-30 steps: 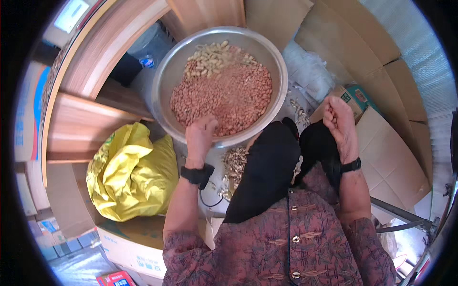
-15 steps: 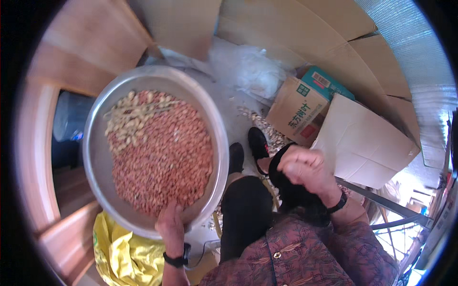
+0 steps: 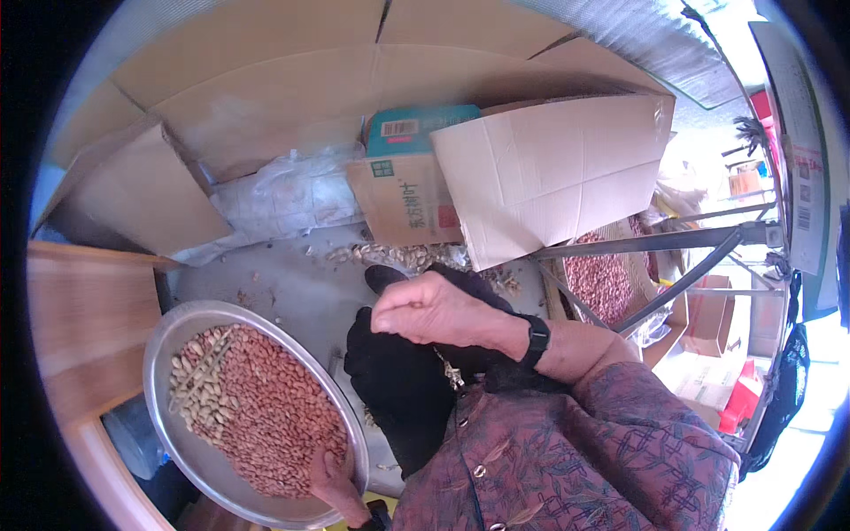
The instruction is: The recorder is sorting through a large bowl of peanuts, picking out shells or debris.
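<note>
Our view has swung right, leaving the metal basin point(image 3: 208, 316) of peanut kernels point(image 3: 279, 416) near eight o'clock. Only our left hand point(image 3: 332, 483), grip unclear, works its four-o'clock edge; our right hand point(image 3: 427, 310) curls into a fist, contents hidden.

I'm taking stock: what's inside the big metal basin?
The metal basin holds reddish shelled peanuts, with pale unshelled ones at its left. The left hand covers a small part; anything beneath the top layer is hidden.

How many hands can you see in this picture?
2. The left hand is at the lower-right edge of the metal basin; the right hand, fingers curled, is over the black trousers. Neither is hidden, though the left is partly turned away.
</note>
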Tool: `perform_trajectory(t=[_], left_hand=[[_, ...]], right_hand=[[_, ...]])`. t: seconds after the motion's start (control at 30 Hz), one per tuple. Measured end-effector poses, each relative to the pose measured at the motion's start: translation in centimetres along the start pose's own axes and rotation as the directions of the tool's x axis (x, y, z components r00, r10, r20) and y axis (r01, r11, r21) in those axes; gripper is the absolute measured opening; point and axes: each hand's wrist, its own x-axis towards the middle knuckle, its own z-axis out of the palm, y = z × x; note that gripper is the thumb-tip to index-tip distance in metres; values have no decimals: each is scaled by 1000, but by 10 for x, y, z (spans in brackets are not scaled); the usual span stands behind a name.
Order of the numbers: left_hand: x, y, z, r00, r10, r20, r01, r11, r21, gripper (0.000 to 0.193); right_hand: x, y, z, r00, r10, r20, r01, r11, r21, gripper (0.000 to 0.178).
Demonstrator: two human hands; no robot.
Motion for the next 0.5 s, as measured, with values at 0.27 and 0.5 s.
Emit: perform_trajectory(t=[0.27,0.5], left_hand=[[-28,30,-13,972,-11,-235,-49,967,-249,17],[-101,-15,44,961,-115,253,154,979,-138,29]], right_hand=[[5,24,24,913,-387,124,406,842,-357,15],[-5,22,5,999,-21,50,16,994,104,12]])
